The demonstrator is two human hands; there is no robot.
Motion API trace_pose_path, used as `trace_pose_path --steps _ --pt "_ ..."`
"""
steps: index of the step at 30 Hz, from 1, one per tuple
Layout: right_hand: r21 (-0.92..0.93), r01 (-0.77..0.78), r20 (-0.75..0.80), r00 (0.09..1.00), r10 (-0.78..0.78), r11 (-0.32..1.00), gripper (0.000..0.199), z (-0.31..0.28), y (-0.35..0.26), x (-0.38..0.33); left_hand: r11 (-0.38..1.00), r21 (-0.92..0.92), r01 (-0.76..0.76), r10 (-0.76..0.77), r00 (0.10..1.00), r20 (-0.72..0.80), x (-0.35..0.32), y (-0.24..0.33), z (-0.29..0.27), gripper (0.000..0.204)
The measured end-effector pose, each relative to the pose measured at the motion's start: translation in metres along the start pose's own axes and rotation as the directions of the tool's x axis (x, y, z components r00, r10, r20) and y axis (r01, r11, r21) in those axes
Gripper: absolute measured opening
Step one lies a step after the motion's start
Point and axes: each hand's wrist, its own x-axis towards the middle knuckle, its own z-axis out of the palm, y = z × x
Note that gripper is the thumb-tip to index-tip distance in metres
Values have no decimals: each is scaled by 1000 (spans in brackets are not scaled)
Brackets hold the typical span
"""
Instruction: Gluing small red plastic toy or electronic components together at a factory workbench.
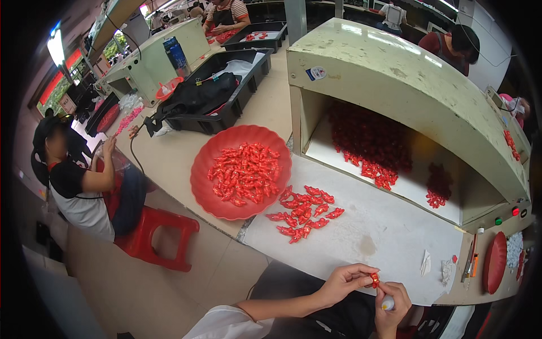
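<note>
My left hand [343, 287] pinches a small glossy red figurine [375, 279] with gold-coloured marks between thumb and fingertips, over the front edge of the worktop. Close against it, my right hand [397, 309] is closed round a slim white tool [387, 304] with a yellowish end. The tool's tip is too small to make out at the figurine. Farther up the white sheet [344, 248] lies a loose group of similar red figurines [304, 211]. Left of them a scalloped red bowl [201, 192] holds a heap of the same pieces.
A pale green curved-top machine [395, 68] stands behind the sheet, with red pieces piled inside. Crumpled tissue [425, 263], brushes [470, 257] and a red tray [495, 263] lie at right. A black bin [248, 85] stands beyond the bowl. A co-worker [84, 175] sits at left.
</note>
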Motion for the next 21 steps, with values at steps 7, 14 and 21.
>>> trace_pose_path --steps 7,14,21 --pt "31 16 0 1000 -16 999 22 -3 1 4 1000 -14 13 -12 1000 1 2 1 2 26" --pt "52 20 1 1000 -20 998 23 -3 3 6 999 24 22 -22 1000 -2 3 3 3 26" --pt "31 -4 -14 1000 4 1000 22 -6 7 2 998 58 26 -28 999 17 7 -1 5 26"
